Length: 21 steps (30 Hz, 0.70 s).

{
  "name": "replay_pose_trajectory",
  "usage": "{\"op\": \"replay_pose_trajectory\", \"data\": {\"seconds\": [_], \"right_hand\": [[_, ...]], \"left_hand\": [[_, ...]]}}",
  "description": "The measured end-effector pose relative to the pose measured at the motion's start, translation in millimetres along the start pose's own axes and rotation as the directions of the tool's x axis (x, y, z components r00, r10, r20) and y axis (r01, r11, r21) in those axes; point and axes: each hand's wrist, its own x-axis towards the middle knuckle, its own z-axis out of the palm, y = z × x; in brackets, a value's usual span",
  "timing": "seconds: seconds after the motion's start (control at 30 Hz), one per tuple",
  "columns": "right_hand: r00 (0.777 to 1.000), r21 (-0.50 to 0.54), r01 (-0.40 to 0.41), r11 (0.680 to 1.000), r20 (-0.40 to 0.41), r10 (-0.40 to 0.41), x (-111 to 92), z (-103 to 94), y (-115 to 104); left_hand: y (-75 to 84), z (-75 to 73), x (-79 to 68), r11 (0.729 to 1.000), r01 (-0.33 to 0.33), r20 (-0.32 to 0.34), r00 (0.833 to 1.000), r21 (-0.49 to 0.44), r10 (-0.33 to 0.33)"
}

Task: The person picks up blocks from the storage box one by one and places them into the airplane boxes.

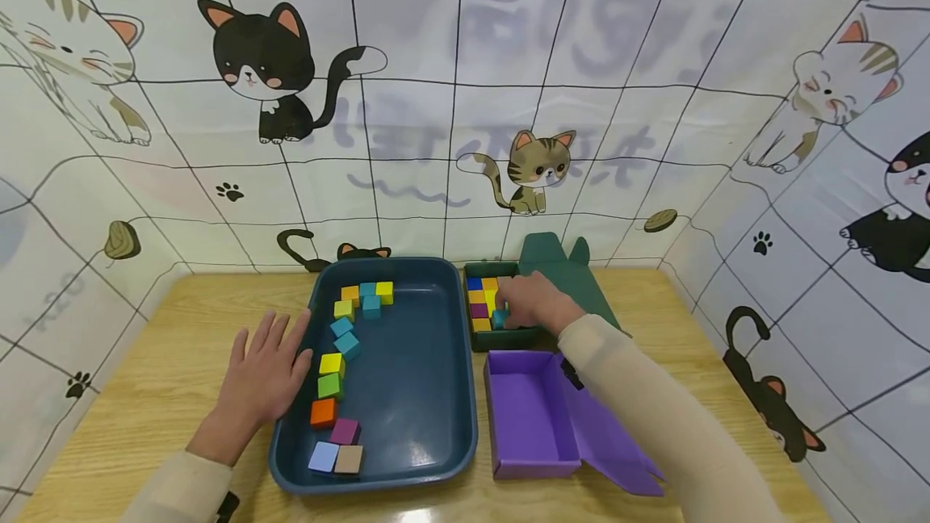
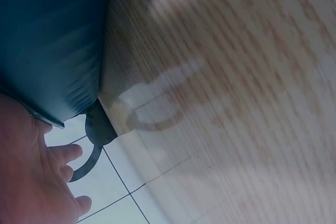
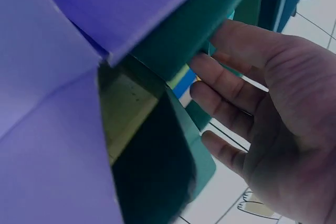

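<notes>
My right hand (image 1: pixel 534 303) reaches over the green box (image 1: pixel 508 340) and pinches a teal cube (image 1: pixel 499 320) at the fingertips. Beside that cube lie coloured cubes, among them a purple one (image 1: pixel 479 311) and an orange one (image 1: pixel 481 325). In the right wrist view the fingers (image 3: pixel 226 77) dip behind the green box wall, hiding most of the grip. My left hand (image 1: pixel 265 370) lies with straight, spread fingers at the left rim of the blue tray (image 1: pixel 407 386). Along the tray's left side sit loose cubes, including a green (image 1: pixel 330 386) and an orange-red one (image 1: pixel 323 413).
A purple box (image 1: pixel 534 418) with its lid folded out to the right stands in front of the green box, holding nothing. The green lid (image 1: pixel 567 281) lies open behind my right hand. A cat-print cloth (image 1: pixel 407 119) hangs behind the wooden table (image 1: pixel 167 361).
</notes>
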Motion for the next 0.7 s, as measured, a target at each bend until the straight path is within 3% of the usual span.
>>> {"op": "replay_pose_trajectory", "data": {"seconds": [0.53,0.7], "right_hand": [[0.999,-0.044,-0.009,0.999,-0.051,0.007,15.2,24.2,-1.3],[0.998,-0.021,-0.02,1.0,-0.057,0.019,15.9,19.8,-0.1]], "left_hand": [[-1.1,-1.4,-1.4,1.0,0.003,-0.003,1.0,-0.006,-0.003],[-1.3,-2.3,-0.2,1.0,0.002,-0.007,1.0,-0.018,-0.002]]}}
